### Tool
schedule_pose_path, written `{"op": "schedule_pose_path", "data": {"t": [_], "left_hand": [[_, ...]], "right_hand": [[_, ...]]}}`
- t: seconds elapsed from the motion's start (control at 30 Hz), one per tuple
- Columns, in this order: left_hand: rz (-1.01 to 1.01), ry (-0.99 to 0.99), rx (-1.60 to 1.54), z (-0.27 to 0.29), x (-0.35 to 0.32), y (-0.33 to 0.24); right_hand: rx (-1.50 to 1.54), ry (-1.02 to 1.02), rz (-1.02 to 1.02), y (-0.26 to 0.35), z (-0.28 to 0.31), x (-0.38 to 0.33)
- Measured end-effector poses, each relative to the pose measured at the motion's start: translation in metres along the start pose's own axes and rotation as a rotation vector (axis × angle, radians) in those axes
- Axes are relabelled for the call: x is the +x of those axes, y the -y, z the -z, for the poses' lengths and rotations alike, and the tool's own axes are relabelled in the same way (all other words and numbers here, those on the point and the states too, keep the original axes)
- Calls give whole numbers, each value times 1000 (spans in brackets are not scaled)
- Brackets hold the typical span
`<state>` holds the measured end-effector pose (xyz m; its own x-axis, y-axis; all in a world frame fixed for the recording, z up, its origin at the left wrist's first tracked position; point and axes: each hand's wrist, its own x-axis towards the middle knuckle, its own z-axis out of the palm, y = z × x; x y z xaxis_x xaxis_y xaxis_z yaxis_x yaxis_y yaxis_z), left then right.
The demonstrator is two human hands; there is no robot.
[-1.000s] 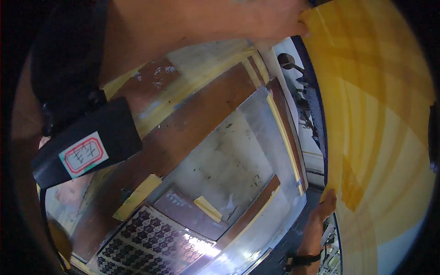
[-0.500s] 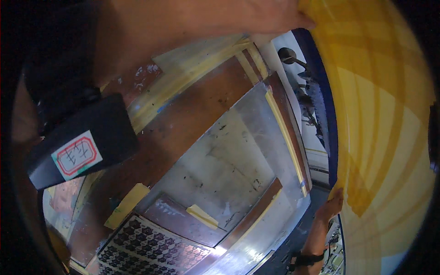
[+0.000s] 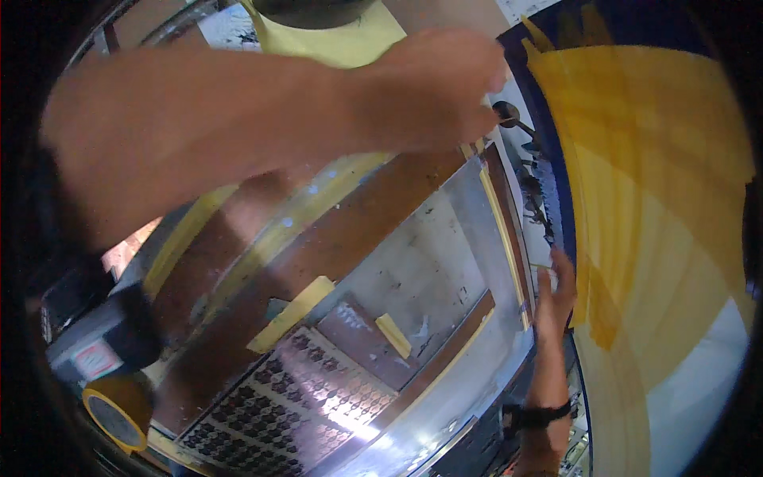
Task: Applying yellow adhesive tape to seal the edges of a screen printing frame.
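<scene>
A large panel [image 3: 699, 119] coated in overlapping yellow, streaky layers with a dark blue border stands at the right. My left hand [image 3: 453, 83] reaches across the top, blurred, its curled fingers and thumb apart just left of the panel's upper border. I see nothing between them. Lower down, my right hand [image 3: 555, 298] points upward beside the same border, fingers stretched and thumb apart. Whether it touches the border I cannot tell. Between the arms lies a glassy work surface [image 3: 433, 246] with brown strips and yellow tape strips [image 3: 298, 314].
A dark patterned sheet [image 3: 278, 397] lies at the lower middle. At the lower left are a yellow tape roll [image 3: 119, 409] and a black box-shaped thing [image 3: 119, 334] with a label. Yellow paper [image 3: 334, 40] lies at the top, under a dark round object [image 3: 314, 9]. Metal fittings [image 3: 532, 171] show behind the border.
My left hand has come off the panel's upper edge, moving left and down. My right hand has let go lower on the edge and moved up, fingers extended. The view has shifted.
</scene>
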<state>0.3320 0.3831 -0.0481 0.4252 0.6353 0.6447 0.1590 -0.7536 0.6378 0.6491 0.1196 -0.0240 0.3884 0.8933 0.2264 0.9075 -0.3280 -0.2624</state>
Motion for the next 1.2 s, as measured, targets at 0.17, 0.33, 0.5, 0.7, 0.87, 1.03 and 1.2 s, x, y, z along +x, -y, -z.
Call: {"op": "schedule_pose_path", "data": {"t": [0.17,0.33,0.5,0.7,0.87,1.03,1.2], "left_hand": [[239,315,-157,115,-57,-22],[468,389,-133,224,-117,-32],[722,196,-281,262,-171,-50],[557,231,-32,315,-214,-96],[635,156,-56,324,-239,-102],[578,255,0,349,-232,-122],[366,402,-141,321,-251,-106]], "right_hand": [[-114,-32,73,22,4,71],[-407,-3,-113,-66,45,24],[-380,-35,-62,12,12,65],[-52,-209,404,185,-55,179],[-305,-26,164,55,-4,99],[-668,84,-256,-107,65,-34],[-800,96,-10,-137,105,-10]]}}
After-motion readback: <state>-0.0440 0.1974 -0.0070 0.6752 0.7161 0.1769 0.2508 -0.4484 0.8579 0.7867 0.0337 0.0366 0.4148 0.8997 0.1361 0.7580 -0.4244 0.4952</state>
